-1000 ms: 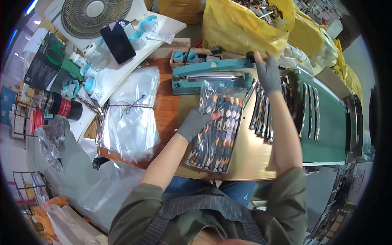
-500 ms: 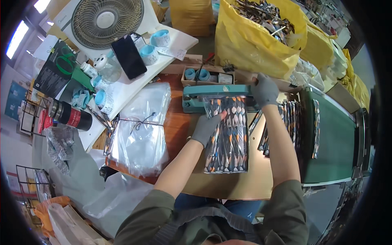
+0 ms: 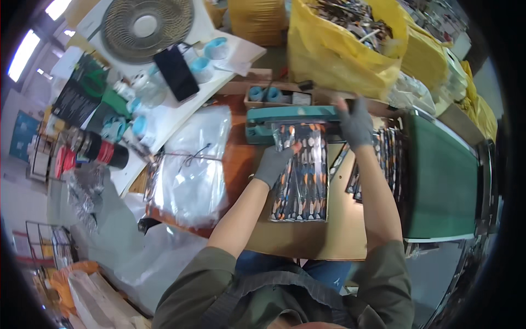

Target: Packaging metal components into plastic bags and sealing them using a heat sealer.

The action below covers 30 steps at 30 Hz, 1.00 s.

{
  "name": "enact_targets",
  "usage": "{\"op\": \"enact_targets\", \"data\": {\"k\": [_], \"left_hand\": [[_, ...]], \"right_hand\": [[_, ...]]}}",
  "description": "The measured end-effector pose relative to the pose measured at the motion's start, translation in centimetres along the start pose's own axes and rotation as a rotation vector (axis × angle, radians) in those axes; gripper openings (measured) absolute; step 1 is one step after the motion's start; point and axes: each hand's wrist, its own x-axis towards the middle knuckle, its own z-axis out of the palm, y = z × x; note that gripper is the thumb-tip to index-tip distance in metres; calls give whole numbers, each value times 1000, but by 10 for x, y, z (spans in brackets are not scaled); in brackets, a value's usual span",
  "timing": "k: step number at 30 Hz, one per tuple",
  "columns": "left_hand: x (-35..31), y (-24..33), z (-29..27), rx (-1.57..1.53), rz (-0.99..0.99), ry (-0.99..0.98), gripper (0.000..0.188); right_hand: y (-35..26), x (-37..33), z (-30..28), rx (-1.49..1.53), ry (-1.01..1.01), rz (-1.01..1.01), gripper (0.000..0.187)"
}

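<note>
Under my left hand (image 3: 275, 164) is a clear plastic bag (image 3: 301, 192) packed with dark strips patterned in orange and white. My gloved fingers hold its left side, the thumb lying on top. The bag's far end meets a teal bag sealer (image 3: 260, 133) with a long arm (image 3: 296, 113). At the right end of that arm is my right hand (image 3: 356, 127), also gloved, with its fingers about the arm's end; they are partly blurred. More patterned strips (image 3: 390, 159) lie beside my right forearm.
Left of the bag lies a tied stack of clear bags (image 3: 192, 181). A white shelf carries a phone (image 3: 176, 74), a fan (image 3: 145, 26) and a dark flask (image 3: 109, 153). Yellow sacks (image 3: 339, 60) stand behind the sealer. A green panel (image 3: 441, 178) stands on the right.
My right hand's fingers have shifted at the arm's end. The single strip on the green panel no longer shows. The bag stays at the sealer, and the whole view has moved slightly.
</note>
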Motion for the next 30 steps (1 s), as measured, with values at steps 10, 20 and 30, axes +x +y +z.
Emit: {"op": "enact_targets", "data": {"k": [10, 20, 30], "left_hand": [[-108, 1, -138, 323, 414, 475, 16], [-153, 44, -242, 742, 260, 67, 29], [-187, 56, -38, -27, 312, 87, 25]], "right_hand": [[101, -141, -40, -416, -360, -272, 42], [14, -204, -68, 228, -340, -297, 32], [-122, -269, -76, 176, -66, -522, 68]]}}
